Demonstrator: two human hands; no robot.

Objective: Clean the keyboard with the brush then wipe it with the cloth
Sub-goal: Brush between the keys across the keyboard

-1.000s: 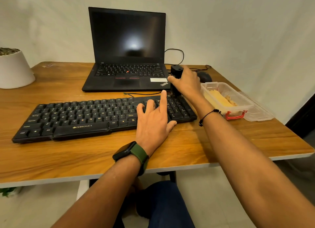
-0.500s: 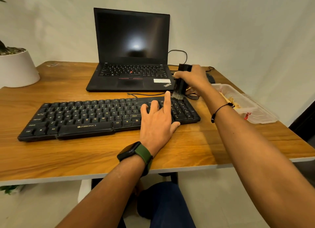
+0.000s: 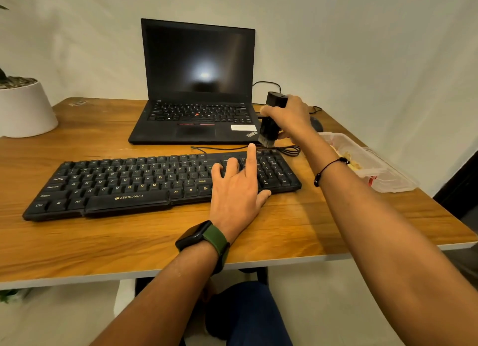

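Note:
A black keyboard [image 3: 134,180] lies across the wooden desk [image 3: 297,231]. My left hand [image 3: 236,190] rests flat on its right part, fingers spread, index finger pointing to the far edge. My right hand [image 3: 289,118] grips a black brush [image 3: 273,112] upright, bristles down, just above the keyboard's far right corner. The bristles hang a little short of the keys. A yellow cloth [image 3: 351,162] lies inside a clear plastic box [image 3: 372,169] at the right.
An open black laptop [image 3: 198,86] stands behind the keyboard. The keyboard's cable [image 3: 287,150] loops beside the brush. A dark mouse [image 3: 316,124] sits behind my right hand. A white plant pot [image 3: 24,110] stands at the far left.
My right hand has lifted the brush off the keyboard's right end and carried it back to the far right corner. My left hand has stayed on the keys.

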